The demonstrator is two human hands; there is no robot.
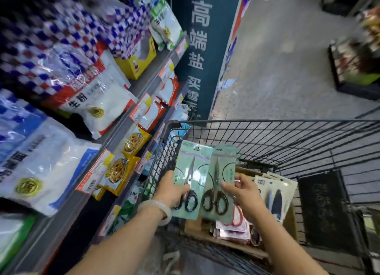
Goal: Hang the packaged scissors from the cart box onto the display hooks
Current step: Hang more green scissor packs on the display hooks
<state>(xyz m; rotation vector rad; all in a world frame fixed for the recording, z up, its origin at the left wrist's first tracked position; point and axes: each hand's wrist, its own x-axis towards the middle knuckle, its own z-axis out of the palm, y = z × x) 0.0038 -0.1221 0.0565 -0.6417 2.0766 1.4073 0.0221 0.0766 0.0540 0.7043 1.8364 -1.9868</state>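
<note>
Two scissors packs held | left hand (171,189) fingers curled gripping left pack (190,172) | right hand (243,194) pinching right pack (220,178)

mint-green scissors pack (192,168), black cart (287,139)

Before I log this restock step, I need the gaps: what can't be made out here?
Head view only:
- Display hooks: none in view.
- Cardboard box: contents mostly covered by both scissor packs and the right hand.
- Left hand: fingers hidden behind its pack.
- Shelf price tags: too blurred to read.
- Upper-left shelf bags: motion-blurred.
</note>
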